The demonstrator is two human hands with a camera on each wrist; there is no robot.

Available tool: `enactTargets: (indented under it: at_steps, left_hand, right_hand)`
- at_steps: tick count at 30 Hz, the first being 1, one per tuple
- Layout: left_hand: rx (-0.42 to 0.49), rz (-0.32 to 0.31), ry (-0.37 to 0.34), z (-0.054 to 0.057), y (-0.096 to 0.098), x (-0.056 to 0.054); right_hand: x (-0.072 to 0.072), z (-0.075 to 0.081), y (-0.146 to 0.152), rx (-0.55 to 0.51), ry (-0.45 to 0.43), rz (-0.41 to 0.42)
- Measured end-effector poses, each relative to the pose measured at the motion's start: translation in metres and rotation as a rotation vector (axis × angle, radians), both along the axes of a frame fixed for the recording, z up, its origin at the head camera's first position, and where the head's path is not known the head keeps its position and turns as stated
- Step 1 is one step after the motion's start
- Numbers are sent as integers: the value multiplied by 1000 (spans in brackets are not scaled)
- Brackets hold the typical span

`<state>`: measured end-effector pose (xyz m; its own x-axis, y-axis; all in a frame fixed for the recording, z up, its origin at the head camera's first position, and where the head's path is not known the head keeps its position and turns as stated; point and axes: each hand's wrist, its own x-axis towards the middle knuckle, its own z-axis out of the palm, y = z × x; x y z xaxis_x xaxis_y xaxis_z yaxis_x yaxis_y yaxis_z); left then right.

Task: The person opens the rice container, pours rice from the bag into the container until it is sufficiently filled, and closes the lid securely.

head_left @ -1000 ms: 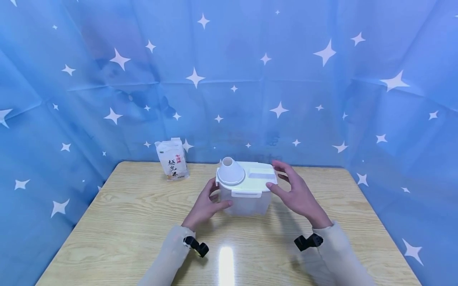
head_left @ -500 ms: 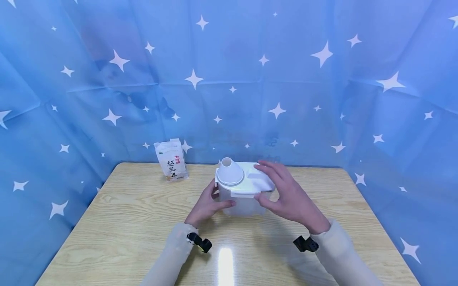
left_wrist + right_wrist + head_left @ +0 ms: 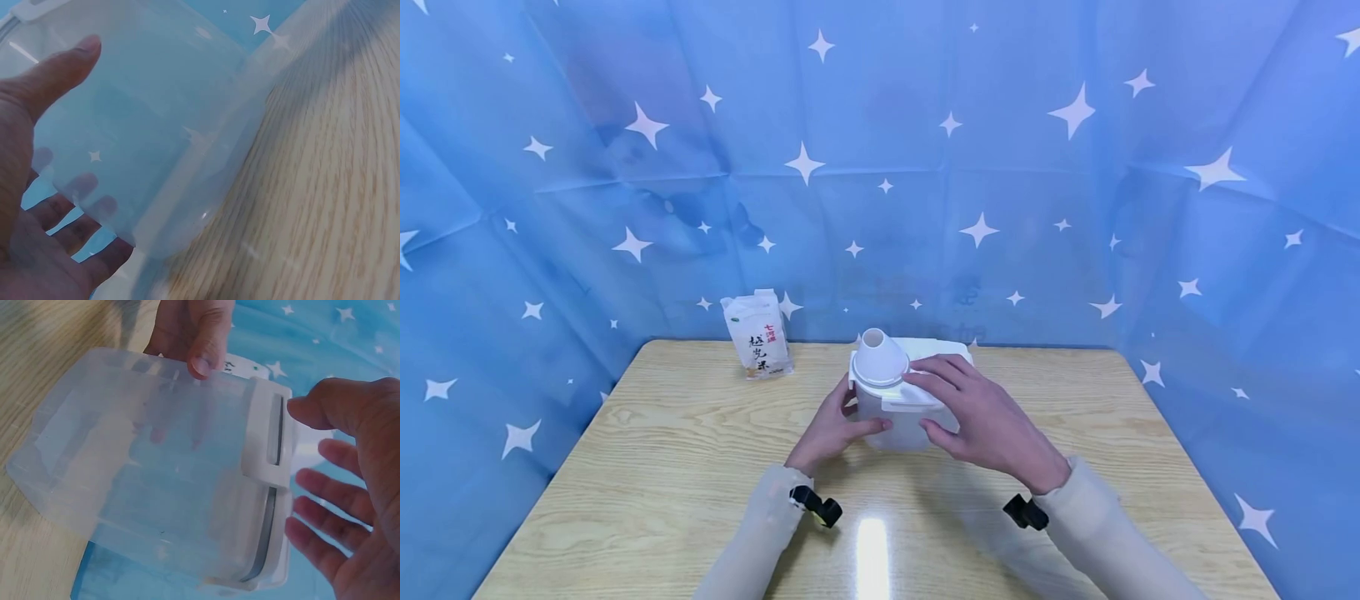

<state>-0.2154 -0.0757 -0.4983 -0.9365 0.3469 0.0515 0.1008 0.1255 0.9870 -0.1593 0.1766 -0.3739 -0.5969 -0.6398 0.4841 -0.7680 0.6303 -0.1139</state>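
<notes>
A translucent plastic storage box [image 3: 906,435] stands on the table in the head view. Its white lid [image 3: 936,347] carries a white cone-shaped cup [image 3: 880,362] at the left, with a small hole on top. My left hand [image 3: 833,427] grips the box's left side, thumb across the front and fingers around the far side. Over the lid hovers my right hand [image 3: 985,417], fingers bent loosely towards the cone. In the right wrist view its thumb is near the front latch [image 3: 267,434]; whether the fingertips touch the lid or cone, I cannot tell.
A white rice bag [image 3: 757,335] with red and black characters stands at the table's back left. The wooden table [image 3: 647,467] ends at a blue curtain [image 3: 880,125] with white stars. Each wrist wears a small black camera.
My right hand has come from the box's right end leftward over the lid, up to the cone. The left hand has kept its grip on the box, which stays in place.
</notes>
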Motion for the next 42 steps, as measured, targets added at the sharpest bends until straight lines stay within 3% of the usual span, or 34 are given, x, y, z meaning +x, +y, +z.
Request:
enactTargets:
  at_steps: [6,20,29,42]
  left_hand:
    - [-9,4,-13,-2,0,-1]
    - [-40,14,-12,-2,1,-2]
    - [-46,29,-32,-5,1,-3]
    - [-49,30,2,-4,1,-1]
  right_hand:
    - [-1,-5,-4,36,42,4]
    - [-2,-13,-17,79,178,-88]
    - [-1,-18,-24,136,336,-137]
    - [0,-17,-30,161,393,-147]
